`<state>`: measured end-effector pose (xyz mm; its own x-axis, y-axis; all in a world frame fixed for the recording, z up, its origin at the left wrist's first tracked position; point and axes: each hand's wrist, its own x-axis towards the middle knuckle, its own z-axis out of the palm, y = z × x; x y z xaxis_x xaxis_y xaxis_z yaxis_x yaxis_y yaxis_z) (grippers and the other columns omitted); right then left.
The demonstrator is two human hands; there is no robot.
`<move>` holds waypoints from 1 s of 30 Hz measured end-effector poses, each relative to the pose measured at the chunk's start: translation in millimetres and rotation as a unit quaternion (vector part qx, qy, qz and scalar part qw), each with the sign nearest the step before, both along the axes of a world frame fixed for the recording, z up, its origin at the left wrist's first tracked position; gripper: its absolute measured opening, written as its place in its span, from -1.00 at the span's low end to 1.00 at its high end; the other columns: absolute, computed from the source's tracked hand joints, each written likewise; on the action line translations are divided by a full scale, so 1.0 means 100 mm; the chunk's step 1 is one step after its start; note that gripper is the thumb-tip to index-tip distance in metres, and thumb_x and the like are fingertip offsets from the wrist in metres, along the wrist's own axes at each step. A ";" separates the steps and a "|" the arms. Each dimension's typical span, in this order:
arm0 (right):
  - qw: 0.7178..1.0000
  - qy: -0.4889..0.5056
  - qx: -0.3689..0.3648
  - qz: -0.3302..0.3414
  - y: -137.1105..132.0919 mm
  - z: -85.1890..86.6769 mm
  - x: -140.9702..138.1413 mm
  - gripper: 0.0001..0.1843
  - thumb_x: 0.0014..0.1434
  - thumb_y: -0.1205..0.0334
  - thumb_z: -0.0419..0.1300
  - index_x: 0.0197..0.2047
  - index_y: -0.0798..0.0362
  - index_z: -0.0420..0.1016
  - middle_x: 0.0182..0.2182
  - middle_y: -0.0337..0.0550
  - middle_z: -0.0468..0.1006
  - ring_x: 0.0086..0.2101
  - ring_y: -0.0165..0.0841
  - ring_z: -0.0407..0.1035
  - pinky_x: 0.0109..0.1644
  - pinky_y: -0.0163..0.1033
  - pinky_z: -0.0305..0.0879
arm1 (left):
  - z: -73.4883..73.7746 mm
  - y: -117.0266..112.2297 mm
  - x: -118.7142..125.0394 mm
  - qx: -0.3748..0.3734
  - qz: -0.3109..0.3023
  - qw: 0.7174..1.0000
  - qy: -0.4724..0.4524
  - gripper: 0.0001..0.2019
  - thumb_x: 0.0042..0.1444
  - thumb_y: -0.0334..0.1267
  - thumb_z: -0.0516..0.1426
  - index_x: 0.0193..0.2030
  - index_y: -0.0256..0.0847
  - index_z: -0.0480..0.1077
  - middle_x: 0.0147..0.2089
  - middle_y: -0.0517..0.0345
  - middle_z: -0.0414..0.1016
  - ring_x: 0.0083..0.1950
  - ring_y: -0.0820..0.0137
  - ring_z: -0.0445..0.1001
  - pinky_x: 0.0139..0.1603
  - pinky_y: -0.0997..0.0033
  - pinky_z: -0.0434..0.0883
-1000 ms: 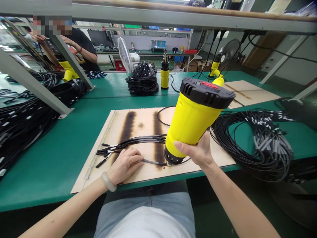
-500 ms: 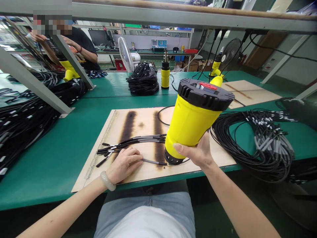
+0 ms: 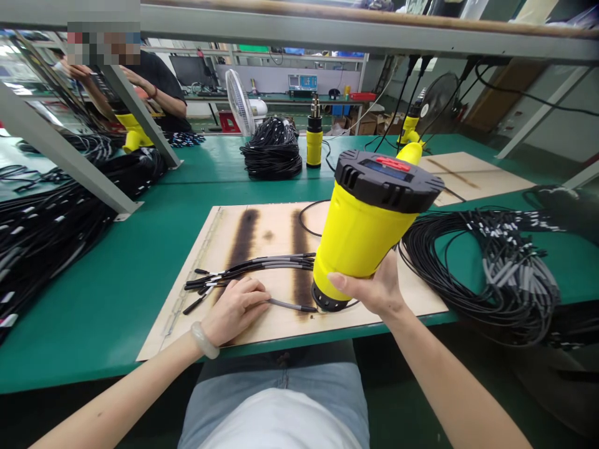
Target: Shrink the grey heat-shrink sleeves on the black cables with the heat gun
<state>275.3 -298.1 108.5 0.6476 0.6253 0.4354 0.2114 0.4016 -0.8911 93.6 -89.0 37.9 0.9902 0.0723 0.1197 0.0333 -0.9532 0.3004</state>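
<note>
My right hand (image 3: 374, 287) is wrapped round a yellow and black heat gun (image 3: 365, 231), tilted with its black lower end close above the wooden board (image 3: 276, 330). My left hand (image 3: 241, 308) rests low over the board, its fingers closed on a thin cable (image 3: 292, 305) with a grey sleeve. The sleeved part runs right from my fingertips to beside the heat gun's lower end. Behind my left hand lies a bunch of black cables (image 3: 262, 264) with grey sleeves, their loose ends to the left. Dark scorch bands mark the board.
Coiled cables (image 3: 468, 274) lie at the right, and a large heap of black cables (image 3: 60, 218) at the left. At the back stand a cable bundle (image 3: 271, 149) and another heat gun (image 3: 314, 140). Shelf posts (image 3: 140, 118) rise at the left. A co-worker (image 3: 159, 93) is beyond them.
The view has shifted very slightly. Both hands, the heat gun and the cable stay in nearly the same place.
</note>
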 end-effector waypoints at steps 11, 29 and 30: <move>1.000 -0.016 -0.016 -0.007 0.00 -0.01 0.01 -0.53 -0.22 0.11 0.44 -0.21 0.00 0.43 -0.33 -0.14 0.58 -0.31 -0.15 0.49 -0.23 -0.06 0.52 | 0.04 -0.01 0.01 -0.009 0.002 1.000 -0.002 -0.75 0.25 -0.21 -0.02 -0.21 -0.17 0.47 -0.20 0.07 0.42 -0.17 0.36 0.33 -0.12 0.34 0.25; 1.000 -0.016 -0.015 0.008 -0.02 0.00 0.00 -0.52 -0.24 0.18 0.44 -0.22 0.01 0.41 -0.33 -0.15 0.58 -0.31 -0.16 0.50 -0.23 -0.07 0.52 | 0.03 -0.01 0.02 0.003 -0.007 1.000 0.007 -0.75 0.26 -0.22 -0.03 -0.22 -0.17 0.47 -0.20 0.07 0.41 -0.17 0.35 0.33 -0.12 0.34 0.24; 1.000 -0.016 -0.015 0.008 -0.02 0.00 0.00 -0.52 -0.25 0.18 0.45 -0.22 0.01 0.41 -0.33 -0.14 0.58 -0.31 -0.15 0.50 -0.23 -0.07 0.52 | 0.03 -0.01 0.02 0.002 -0.007 1.000 0.006 -0.75 0.26 -0.23 -0.03 -0.22 -0.17 0.47 -0.21 0.07 0.41 -0.17 0.36 0.33 -0.13 0.34 0.24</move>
<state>275.7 -300.2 108.4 0.6244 0.6479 0.4363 0.2332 0.3785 -0.8957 95.4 -90.1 41.2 0.9924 0.0585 0.1079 0.0242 -0.9550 0.2955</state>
